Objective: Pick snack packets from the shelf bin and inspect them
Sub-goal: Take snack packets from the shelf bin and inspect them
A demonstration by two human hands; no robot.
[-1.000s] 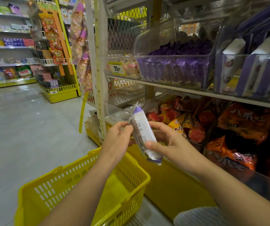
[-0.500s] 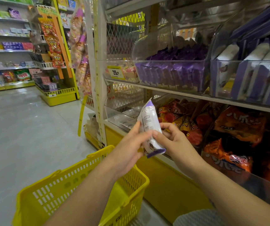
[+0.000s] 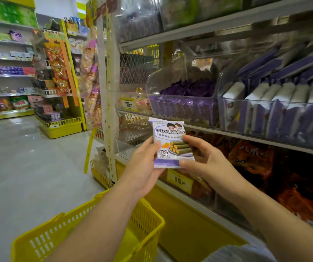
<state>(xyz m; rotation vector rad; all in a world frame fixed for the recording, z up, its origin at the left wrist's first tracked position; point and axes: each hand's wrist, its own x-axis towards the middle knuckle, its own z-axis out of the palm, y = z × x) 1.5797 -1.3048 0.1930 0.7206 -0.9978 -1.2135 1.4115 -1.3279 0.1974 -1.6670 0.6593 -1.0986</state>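
holding snack packet (image 3: 171, 142) upright, long axis vertical, printed face toward camera; left hand (image 3: 143, 167), right hand (image 3: 206, 163) grip sides.

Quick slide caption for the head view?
Left hand and right hand hold a snack packet front-on, yellow basket below.
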